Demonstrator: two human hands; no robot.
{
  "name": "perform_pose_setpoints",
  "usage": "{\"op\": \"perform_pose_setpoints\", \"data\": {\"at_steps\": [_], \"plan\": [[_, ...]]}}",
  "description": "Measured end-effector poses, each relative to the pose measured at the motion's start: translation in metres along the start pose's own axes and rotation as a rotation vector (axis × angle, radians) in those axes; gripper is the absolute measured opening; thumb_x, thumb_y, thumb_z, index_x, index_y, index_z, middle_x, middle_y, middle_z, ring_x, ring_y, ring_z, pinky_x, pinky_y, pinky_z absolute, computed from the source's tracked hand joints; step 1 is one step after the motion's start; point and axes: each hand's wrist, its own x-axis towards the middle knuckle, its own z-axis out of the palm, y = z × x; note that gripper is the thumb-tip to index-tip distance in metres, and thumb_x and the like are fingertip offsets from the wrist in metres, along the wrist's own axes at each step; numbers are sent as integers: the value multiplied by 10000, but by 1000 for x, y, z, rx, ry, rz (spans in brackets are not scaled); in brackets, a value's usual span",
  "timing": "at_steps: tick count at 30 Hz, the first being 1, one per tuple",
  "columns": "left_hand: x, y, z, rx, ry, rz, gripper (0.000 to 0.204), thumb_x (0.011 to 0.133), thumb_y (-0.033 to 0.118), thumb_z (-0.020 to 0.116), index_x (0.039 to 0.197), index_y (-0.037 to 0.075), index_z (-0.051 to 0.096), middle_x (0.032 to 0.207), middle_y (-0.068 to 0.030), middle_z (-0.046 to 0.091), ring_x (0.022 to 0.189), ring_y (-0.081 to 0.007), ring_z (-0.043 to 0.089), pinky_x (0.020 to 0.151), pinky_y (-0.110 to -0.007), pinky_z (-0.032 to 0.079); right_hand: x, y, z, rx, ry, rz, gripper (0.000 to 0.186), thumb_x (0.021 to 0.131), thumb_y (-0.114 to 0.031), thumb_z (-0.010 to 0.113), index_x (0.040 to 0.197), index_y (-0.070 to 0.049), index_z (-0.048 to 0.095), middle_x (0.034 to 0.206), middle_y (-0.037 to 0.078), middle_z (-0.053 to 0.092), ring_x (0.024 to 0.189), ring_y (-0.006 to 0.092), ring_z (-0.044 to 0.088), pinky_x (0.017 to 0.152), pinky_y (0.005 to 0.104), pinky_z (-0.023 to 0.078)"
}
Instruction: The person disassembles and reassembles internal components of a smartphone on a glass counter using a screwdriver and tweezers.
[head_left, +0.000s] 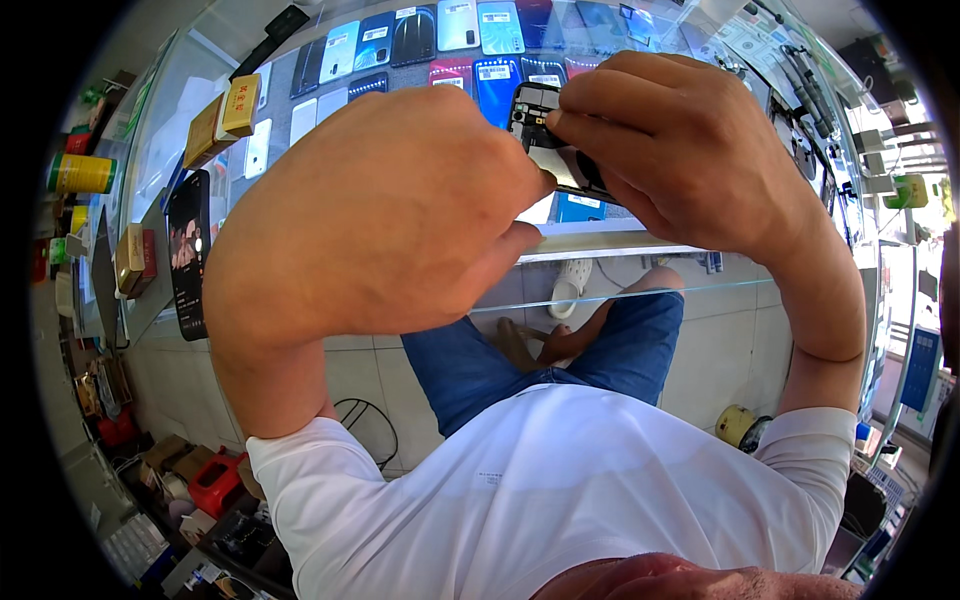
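Note:
A phone with its back off (533,113) sits between my hands over the glass counter, its inner parts and a silvery panel showing. My left hand (400,215) is curled at the phone's lower left edge. Its fingertips touch that edge, while the other fingers are hidden behind the back of the hand. Over the phone's upper right side is my right hand (670,150), its thumb and fingers pinched together against the parts near the top. Whatever may be in that pinch is too small to make out. The right hand covers much of the phone's right side.
Several phones, including a blue one (495,85), lie in rows under the glass. At the left, a dark phone with a lit screen (188,250) stands near yellow boxes (225,120). Tools (805,90) lie far right. The counter's front edge (600,243) runs above my knees.

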Motion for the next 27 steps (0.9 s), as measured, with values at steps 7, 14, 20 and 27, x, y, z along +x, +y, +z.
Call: {"op": "perform_pose_setpoints", "data": {"at_steps": [7, 14, 20, 27], "plan": [[0, -2, 4, -3, 76, 56, 286, 850, 160, 815, 1106, 33, 804, 655, -122, 642, 632, -360, 644, 589, -469, 458, 3, -1, -2, -24, -17, -2, 393, 681, 24, 811, 1072, 16, 770, 1076, 112, 705, 899, 315, 716, 727, 410, 595], [1, -1, 2, -9, 38, 26, 286, 851, 158, 816, 1103, 24, 803, 681, -139, 661, 616, -351, 642, 588, -461, 464, -3, 3, -2, 11, 11, -6, 384, 703, 37, 819, 1084, 9, 776, 1111, 113, 721, 937, 315, 727, 789, 399, 609], [1, -3, 1, -39, 35, 23, 290, 863, 160, 819, 1113, 15, 802, 689, -145, 674, 594, -335, 643, 577, -445, 469, -7, 12, -3, 110, 93, 13, 373, 761, 88, 775, 1126, 10, 780, 1134, 163, 738, 963, 343, 747, 820, 411, 624], [3, -1, 2, -56, 62, 12, 295, 862, 176, 834, 1107, 14, 811, 676, -145, 670, 561, -317, 633, 548, -423, 453, -16, 13, -18, 139, 58, 56, 359, 786, 107, 746, 1125, 3, 794, 1171, 184, 753, 962, 365, 771, 794, 416, 635]]}}
